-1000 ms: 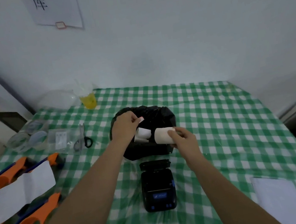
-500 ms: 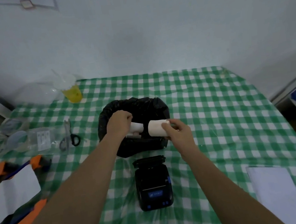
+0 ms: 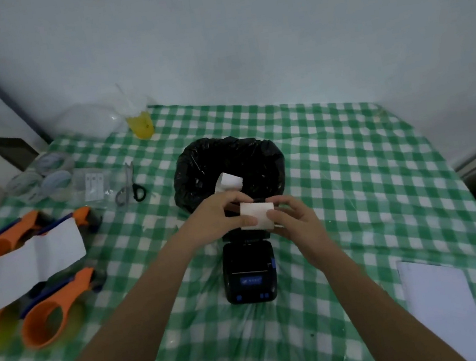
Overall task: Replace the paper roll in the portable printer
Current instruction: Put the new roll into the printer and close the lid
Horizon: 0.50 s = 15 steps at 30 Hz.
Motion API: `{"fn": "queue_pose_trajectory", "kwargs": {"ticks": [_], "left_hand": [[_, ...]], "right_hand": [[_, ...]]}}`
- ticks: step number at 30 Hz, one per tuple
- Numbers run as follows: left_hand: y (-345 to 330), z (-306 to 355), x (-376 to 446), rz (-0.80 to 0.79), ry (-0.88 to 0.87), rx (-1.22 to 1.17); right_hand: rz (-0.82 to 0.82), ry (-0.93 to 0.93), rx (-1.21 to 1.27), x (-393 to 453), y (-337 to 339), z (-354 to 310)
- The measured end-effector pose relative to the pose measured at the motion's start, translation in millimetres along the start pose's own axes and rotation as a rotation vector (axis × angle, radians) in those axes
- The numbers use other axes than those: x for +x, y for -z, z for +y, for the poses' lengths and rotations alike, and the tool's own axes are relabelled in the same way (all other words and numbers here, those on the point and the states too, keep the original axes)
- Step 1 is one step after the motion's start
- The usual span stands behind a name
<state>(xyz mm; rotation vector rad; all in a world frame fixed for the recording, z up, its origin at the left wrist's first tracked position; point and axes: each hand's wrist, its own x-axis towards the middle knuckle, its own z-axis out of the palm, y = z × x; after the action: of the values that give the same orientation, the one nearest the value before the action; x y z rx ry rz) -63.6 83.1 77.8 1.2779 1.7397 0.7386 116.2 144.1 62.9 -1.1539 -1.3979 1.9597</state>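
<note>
A white paper roll (image 3: 256,215) is gripped by both the left hand (image 3: 219,217) and right hand (image 3: 293,218), just above the black printer (image 3: 248,268). Behind, a black bag (image 3: 228,163) is seen holding a paper scrap (image 3: 228,182). A green checked cloth (image 3: 338,180) covers the table; a pale wall (image 3: 270,36) stands behind.

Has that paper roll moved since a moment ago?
Yes. The paper roll, held by both the left hand and right hand, has come toward the person, from over the black bin to just above the printer.
</note>
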Motion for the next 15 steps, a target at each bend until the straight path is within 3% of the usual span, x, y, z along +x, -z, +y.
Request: {"fn": "queue_pose_trajectory", "kwargs": {"ticks": [6,11,15], "left_hand": [[-36.9,-29.3,-36.3,0.034,0.076,0.034],[-63.7,-57.1,-43.8,0.049,0.014,0.162],[-77.6,-65.8,-34.5,0.085,-0.019,0.193]], "right_hand": [[-0.057,-0.073,-0.064,-28.2,-1.8,44.1],[-0.109,-0.009,-0.525,-27.8,6.4,73.0],[-0.123,0.084,-0.735,-16.9,10.0,77.9]]}}
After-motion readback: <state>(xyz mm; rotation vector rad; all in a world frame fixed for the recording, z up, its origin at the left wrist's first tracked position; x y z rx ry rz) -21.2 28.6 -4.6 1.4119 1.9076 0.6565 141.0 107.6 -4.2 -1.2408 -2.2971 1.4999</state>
